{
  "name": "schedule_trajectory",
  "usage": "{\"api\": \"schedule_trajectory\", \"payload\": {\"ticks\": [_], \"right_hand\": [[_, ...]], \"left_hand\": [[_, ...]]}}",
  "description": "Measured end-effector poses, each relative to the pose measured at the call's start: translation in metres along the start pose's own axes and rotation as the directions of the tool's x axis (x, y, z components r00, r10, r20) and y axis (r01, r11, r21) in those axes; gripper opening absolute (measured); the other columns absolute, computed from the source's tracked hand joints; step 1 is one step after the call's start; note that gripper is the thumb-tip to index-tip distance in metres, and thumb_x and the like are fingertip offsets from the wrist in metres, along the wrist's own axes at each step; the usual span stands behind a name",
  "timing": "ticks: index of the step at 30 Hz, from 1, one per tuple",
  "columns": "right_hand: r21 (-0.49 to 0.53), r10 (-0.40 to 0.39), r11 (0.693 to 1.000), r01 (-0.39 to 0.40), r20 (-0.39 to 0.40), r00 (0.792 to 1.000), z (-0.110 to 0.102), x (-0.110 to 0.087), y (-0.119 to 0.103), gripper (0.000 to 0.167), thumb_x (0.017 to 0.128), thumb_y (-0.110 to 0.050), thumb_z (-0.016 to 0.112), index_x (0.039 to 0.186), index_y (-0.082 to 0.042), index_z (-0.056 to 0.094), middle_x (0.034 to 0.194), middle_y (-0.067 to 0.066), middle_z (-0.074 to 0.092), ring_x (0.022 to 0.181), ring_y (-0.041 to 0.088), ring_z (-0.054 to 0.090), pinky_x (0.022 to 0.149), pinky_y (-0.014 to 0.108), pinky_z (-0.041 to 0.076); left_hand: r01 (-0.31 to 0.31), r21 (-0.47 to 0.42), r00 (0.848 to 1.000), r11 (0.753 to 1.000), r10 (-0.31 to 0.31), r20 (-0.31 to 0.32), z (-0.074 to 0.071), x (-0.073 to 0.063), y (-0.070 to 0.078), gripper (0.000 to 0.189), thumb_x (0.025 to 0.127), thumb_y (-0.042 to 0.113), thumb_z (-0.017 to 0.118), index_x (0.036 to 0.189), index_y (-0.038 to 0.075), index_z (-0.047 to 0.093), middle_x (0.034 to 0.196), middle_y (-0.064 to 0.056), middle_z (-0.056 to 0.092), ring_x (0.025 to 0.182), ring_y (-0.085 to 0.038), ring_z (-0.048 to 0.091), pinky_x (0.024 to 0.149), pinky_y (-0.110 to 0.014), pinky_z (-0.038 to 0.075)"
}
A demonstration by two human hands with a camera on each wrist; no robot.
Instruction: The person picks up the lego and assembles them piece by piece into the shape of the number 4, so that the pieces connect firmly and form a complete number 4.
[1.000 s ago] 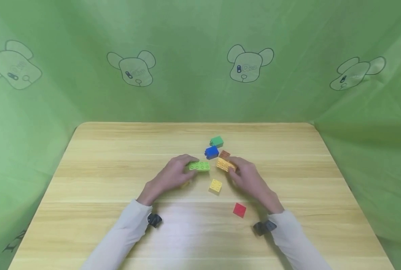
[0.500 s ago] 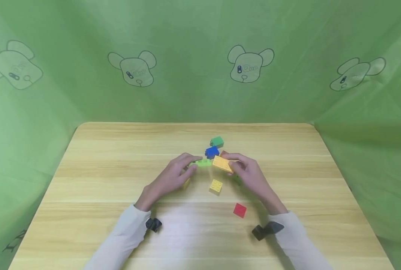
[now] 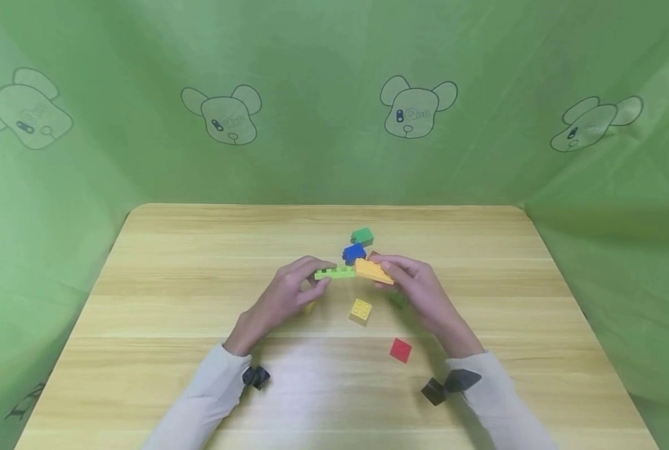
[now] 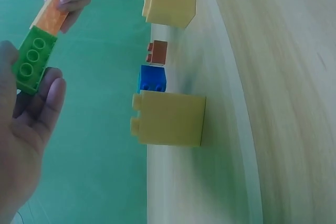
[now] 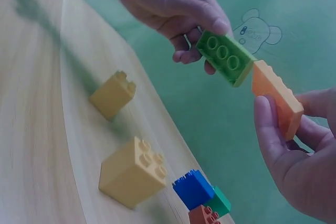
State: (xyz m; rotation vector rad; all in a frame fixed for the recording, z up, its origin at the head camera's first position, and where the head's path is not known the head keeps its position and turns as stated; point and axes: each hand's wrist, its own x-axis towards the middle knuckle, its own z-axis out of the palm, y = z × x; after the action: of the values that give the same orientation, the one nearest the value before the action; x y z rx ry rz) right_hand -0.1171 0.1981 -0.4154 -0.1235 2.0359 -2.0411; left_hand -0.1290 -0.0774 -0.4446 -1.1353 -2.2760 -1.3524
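My left hand (image 3: 284, 289) pinches a light green toy building brick (image 3: 334, 273) by its left end. The left wrist view shows the hollow underside of this green brick (image 4: 32, 59), with round tubes inside. An orange brick (image 3: 371, 271) is pinched between thumb and fingers of my right hand (image 3: 421, 289). The two bricks are held up above the table, end to end, with the orange one's left end right at the green one's right end. In the right wrist view, the orange brick (image 5: 278, 98) is tilted, its studs facing away from the thumb.
Past the hands lie a blue brick (image 3: 354, 253), a darker green brick (image 3: 362, 236) and a brown brick (image 3: 374, 255). Nearer are a yellow brick (image 3: 360, 311) and a flat red piece (image 3: 400, 350). Another yellow brick (image 3: 309, 307) and a green piece (image 3: 397, 299) are partly hidden by the hands.
The orange brick has moved left and up to the green brick's end. Both bricks have tilted, so their studded tops no longer face the head camera. The loose bricks stay where they were.
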Motion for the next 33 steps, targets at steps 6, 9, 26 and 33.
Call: {"api": "schedule_trajectory", "payload": {"ticks": [6,9,26,33], "right_hand": [[0.019,0.057,0.998,-0.058,0.025,0.998,0.000,-0.003,-0.003,0.041,0.099,-0.014,0.072,0.136,0.003,0.064,0.159,0.021,0.044,0.140,0.029,0.050,0.105,0.030,0.052],[-0.059,0.061,0.996,-0.059,0.028,0.998,0.002,-0.004,-0.006,0.047,0.096,-0.016,0.076,0.138,0.001,0.063,0.158,0.019,0.045,0.139,0.031,0.051,0.103,0.025,0.052],[-0.381,-0.172,0.907,0.179,0.054,0.984,0.017,-0.010,-0.013,0.028,0.106,-0.023,0.063,0.128,-0.008,0.071,0.145,0.012,0.060,0.146,0.034,0.043,0.115,0.046,0.042],[-0.389,-0.234,0.887,0.248,0.084,0.969,0.021,-0.014,-0.017,0.024,0.104,-0.017,0.066,0.126,-0.009,0.072,0.140,0.011,0.065,0.147,0.035,0.042,0.116,0.052,0.039]], "left_hand": [[-0.038,0.002,0.999,0.999,0.038,-0.028,0.000,0.000,-0.001,0.024,0.092,-0.002,0.074,0.116,-0.003,0.071,0.104,-0.011,0.074,0.079,-0.014,0.067,0.072,-0.017,0.058],[-0.041,0.008,0.999,0.999,0.041,-0.030,0.001,0.000,-0.001,0.026,0.090,-0.003,0.076,0.116,-0.002,0.071,0.104,-0.011,0.075,0.080,-0.014,0.068,0.072,-0.017,0.058],[-0.111,-0.013,0.992,0.994,0.110,-0.065,0.002,0.003,0.006,0.023,0.089,-0.005,0.076,0.112,-0.001,0.072,0.104,-0.011,0.076,0.081,-0.015,0.068,0.073,-0.017,0.058],[-0.137,-0.023,0.989,0.990,0.135,-0.058,0.003,0.005,0.010,0.025,0.089,-0.006,0.076,0.113,-0.002,0.071,0.107,-0.013,0.076,0.094,-0.020,0.073,0.079,-0.018,0.059]]}}
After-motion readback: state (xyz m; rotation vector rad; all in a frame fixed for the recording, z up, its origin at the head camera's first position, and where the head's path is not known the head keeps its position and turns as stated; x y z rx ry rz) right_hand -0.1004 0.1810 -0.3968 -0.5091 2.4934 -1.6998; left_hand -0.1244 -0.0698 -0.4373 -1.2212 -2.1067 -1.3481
